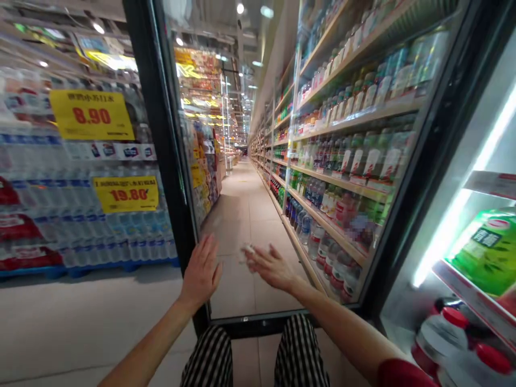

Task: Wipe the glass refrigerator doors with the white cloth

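Observation:
The glass door [237, 215] of an upright cooler stands swung open in front of me, with a black frame [167, 134]. My left hand [202, 269] lies flat against the door's left edge, its fingers stretched out. Over the lower glass, my right hand [274, 267] reaches in from the right with its fingers partly bent. At its fingertips is a small whitish wad [249, 250], smeared by motion, so its kind is unclear. Whether the wad touches the glass cannot be made out.
To the right, the cooler's lit interior holds a green packaged product [486, 250] on a shelf and red-capped bottles [441, 338] below. Shelved bottles [363, 156] show in the glass. Stacked water packs [92, 231] with yellow price signs [92, 114] stand left. My knees [300, 349] are near the door's bottom.

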{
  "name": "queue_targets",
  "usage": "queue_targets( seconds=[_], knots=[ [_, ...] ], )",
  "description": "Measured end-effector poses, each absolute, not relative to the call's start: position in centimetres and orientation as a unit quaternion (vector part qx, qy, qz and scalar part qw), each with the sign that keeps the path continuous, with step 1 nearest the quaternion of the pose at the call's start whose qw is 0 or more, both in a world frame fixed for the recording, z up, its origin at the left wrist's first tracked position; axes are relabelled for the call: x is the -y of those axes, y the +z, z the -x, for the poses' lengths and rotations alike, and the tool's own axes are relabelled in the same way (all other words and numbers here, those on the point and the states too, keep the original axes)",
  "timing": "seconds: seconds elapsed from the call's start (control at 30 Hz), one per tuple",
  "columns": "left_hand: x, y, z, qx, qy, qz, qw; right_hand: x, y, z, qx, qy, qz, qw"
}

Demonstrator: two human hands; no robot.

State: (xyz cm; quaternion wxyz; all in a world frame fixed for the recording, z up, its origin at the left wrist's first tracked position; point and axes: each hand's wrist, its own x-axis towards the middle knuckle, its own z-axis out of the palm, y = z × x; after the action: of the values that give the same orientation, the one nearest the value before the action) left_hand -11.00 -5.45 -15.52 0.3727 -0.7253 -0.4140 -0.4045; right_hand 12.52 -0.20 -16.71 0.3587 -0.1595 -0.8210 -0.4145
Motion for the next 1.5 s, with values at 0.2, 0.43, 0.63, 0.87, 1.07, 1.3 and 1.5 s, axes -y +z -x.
queue_targets(
  seconds=[0.2, 0.43, 0.63, 0.87, 1.07, 1.3, 1.5],
  knots=[
    [7.3, -14.8, 12.6, 0.419, -0.448, 0.697, 0.372, 0.1, -12.1, -11.3, 0.74, -0.367, 0.313, 0.468],
    [8.3, -13.8, 15.2, 0.465, -0.462, 0.664, 0.359, 1.0, -16.3, -5.0, 0.834, -0.43, 0.099, 0.33],
    [8.7, -12.6, 14.8, 0.471, -0.507, 0.636, 0.343, 0.2, -9.2, -1.7, 0.766, -0.369, 0.256, 0.46],
    [8.5, -10.6, 14.6, 0.444, -0.495, 0.648, 0.372, 0.4, -10.1, -1.4, 0.808, -0.437, 0.106, 0.38],
    [7.7, -7.9, 13.2, 0.421, -0.511, 0.644, 0.383, -0.1, 0.4, -1.4, 0.705, -0.396, 0.275, 0.52],
    [7.4, -4.8, 11.9, 0.387, -0.517, 0.654, 0.394, -0.2, -1.5, -2.5, 0.754, -0.497, 0.127, 0.41],
    [6.6, -1.2, 9.8, 0.356, -0.502, 0.667, 0.419, -2.3, 6.1, -12.2, 0.608, -0.423, 0.347, 0.576]
  ],
)
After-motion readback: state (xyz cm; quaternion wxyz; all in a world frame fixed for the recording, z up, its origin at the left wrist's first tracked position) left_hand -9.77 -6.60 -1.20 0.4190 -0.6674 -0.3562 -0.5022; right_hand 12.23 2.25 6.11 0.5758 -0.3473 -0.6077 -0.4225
